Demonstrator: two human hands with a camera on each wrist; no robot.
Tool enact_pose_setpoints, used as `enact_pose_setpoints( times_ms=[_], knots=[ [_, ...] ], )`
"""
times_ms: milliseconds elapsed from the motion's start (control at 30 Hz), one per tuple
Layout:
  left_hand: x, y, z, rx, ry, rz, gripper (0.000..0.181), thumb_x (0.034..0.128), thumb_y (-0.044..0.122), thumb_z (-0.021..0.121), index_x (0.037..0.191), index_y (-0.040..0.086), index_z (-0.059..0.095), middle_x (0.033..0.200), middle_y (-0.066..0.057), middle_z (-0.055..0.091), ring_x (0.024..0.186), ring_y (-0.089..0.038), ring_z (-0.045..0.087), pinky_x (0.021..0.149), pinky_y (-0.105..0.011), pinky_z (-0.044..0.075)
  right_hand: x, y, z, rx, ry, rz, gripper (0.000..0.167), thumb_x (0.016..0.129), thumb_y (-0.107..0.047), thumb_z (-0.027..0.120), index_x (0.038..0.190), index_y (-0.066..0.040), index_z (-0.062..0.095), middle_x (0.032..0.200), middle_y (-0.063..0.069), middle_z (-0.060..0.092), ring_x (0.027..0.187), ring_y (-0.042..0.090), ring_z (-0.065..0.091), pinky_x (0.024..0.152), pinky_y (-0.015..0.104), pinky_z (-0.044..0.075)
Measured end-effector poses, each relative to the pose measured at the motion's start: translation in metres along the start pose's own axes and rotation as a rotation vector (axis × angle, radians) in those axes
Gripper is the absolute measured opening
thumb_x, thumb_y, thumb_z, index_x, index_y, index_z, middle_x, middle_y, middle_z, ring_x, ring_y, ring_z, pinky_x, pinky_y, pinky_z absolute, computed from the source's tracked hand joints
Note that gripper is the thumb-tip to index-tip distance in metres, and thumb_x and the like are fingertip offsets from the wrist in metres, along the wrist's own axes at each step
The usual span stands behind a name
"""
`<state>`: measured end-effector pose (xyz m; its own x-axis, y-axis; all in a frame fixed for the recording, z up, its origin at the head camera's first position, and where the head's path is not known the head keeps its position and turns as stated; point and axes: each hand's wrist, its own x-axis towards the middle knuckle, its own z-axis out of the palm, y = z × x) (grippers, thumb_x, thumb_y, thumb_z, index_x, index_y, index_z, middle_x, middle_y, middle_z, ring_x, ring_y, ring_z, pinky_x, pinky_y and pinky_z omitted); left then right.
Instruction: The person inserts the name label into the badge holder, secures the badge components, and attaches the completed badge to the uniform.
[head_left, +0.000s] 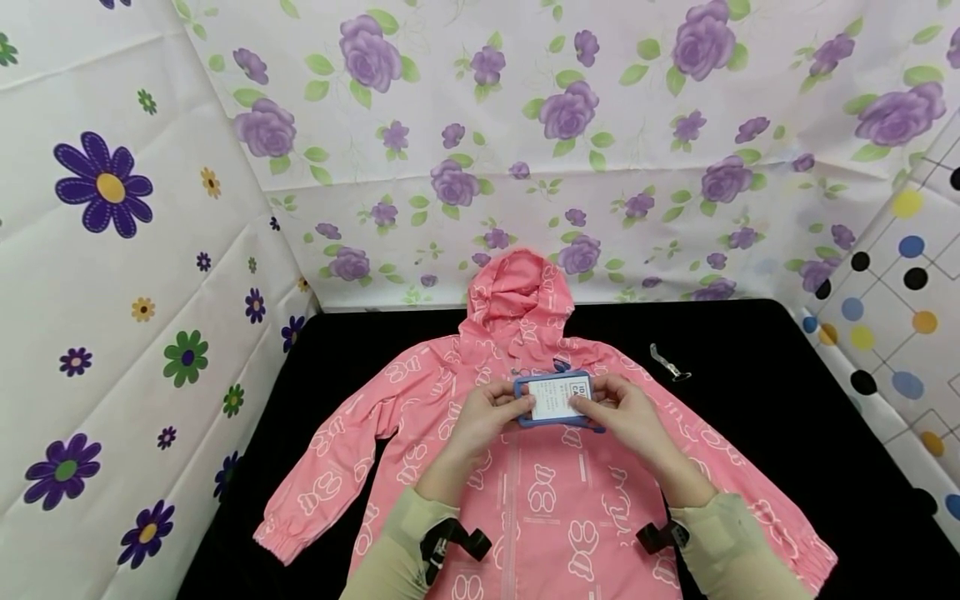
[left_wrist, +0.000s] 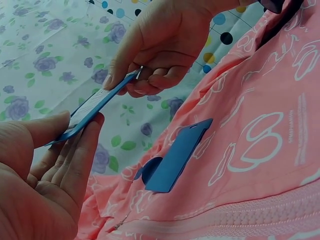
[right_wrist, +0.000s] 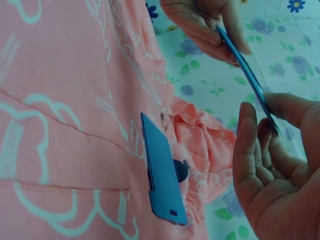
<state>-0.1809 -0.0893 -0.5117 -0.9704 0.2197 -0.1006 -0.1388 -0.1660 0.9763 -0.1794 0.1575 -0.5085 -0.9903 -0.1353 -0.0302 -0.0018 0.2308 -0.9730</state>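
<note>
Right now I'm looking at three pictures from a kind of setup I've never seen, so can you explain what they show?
There's no robot here, just a person's two bare hands, with small black cameras worn at the wrists. The wide picture comes from a camera on the person's head, looking forward and down. The two close pictures come from the left and right wrist cameras.

A pink hooded jacket lies spread on a black tabletop. To its right is a clear strap with a metal clip. A flat blue slotted piece lies on the jacket.

The left hand and right hand pinch opposite ends of a blue card holder with a white ID card in it.
</note>
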Motion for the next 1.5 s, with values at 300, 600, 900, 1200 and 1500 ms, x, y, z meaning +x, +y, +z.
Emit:
enact_pose_setpoints(
  times_ms=[300, 600, 900, 1200, 1500],
  knots=[
    [0.0, 0.0, 0.0, -0.003, -0.015, 0.0, 0.03, 0.0989, 0.0, 0.074, 0.123, -0.016, 0.066, 0.108, -0.023, 0.077, 0.087, -0.015, 0.076, 0.08, -0.031, 0.065, 0.0, 0.0, 0.003, -0.013, -0.007, -0.024, 0.038, 0.096, -0.023, 0.084, 0.117, 0.004, 0.066, 0.095, 0.013, 0.072, 0.08, 0.017, 0.072, 0.072, 0.038, 0.065],
    [0.001, -0.004, 0.001, 0.003, 0.005, -0.003, 0.03, 0.0975, 0.0, 0.076, 0.123, -0.013, 0.068, 0.104, -0.02, 0.078, 0.086, -0.015, 0.077, 0.079, -0.032, 0.065, 0.002, 0.003, 0.007, 0.006, -0.015, -0.014, 0.036, 0.096, -0.018, 0.084, 0.114, 0.005, 0.063, 0.093, 0.012, 0.072, 0.08, 0.016, 0.073, 0.074, 0.039, 0.066],
    [0.001, -0.005, 0.0, 0.004, 0.021, -0.015, 0.03, 0.0985, 0.002, 0.075, 0.124, -0.012, 0.069, 0.106, -0.02, 0.078, 0.087, -0.016, 0.077, 0.079, -0.033, 0.065, 0.004, 0.005, 0.009, -0.014, -0.022, -0.014, 0.038, 0.095, -0.019, 0.085, 0.115, 0.005, 0.063, 0.093, 0.012, 0.074, 0.082, 0.017, 0.074, 0.074, 0.037, 0.066],
    [0.001, -0.003, 0.0, 0.001, 0.024, -0.014, 0.029, 0.0985, 0.003, 0.075, 0.123, -0.012, 0.069, 0.105, -0.018, 0.078, 0.087, -0.015, 0.076, 0.078, -0.031, 0.065, 0.005, 0.003, 0.01, -0.027, -0.011, 0.016, 0.039, 0.095, -0.021, 0.086, 0.115, 0.003, 0.063, 0.093, 0.012, 0.073, 0.083, 0.018, 0.073, 0.075, 0.037, 0.066],
    [0.002, -0.005, 0.0, -0.016, 0.033, -0.005, 0.027, 0.0974, 0.003, 0.077, 0.12, -0.011, 0.07, 0.101, -0.016, 0.078, 0.084, -0.015, 0.076, 0.077, -0.032, 0.065, 0.003, 0.0, 0.011, -0.04, -0.017, 0.025, 0.041, 0.095, -0.026, 0.085, 0.119, 0.0, 0.064, 0.1, 0.012, 0.076, 0.086, 0.019, 0.075, 0.074, 0.03, 0.064]
  ],
)
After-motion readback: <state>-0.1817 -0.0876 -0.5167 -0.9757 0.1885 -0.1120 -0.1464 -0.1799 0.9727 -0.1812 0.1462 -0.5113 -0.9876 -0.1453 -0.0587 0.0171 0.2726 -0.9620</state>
